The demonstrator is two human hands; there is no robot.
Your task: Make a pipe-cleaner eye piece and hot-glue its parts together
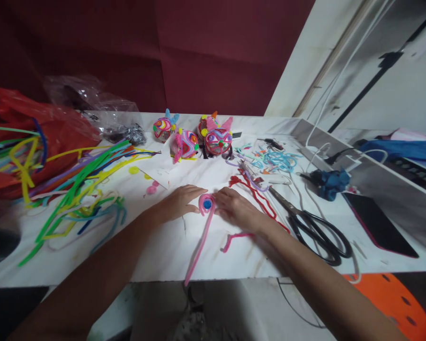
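Note:
A small pink coil (202, 203) of pipe cleaner with a blue centre (207, 204) lies flat on the white table between my hands. Its loose pink tail (199, 251) runs down to the table's front edge. My left hand (179, 202) touches the coil's left side, palm down with the thumb apart from the outstretched fingers. At the right side, my right hand (235, 207) has its fingers bent and pressed together against the coil; whether they pinch a bit of it is hidden. A short pink piece (230, 240) lies near my right wrist.
Decorated balls (218, 141) stand at the back. Pipe cleaners (74, 184) and a red bag (57, 142) lie left. Right are scissors (312, 225), red strands (262, 203), blue scraps (279, 160), a dark phone (379, 225) and white cables (300, 194). A raised board (369, 189) borders the right side.

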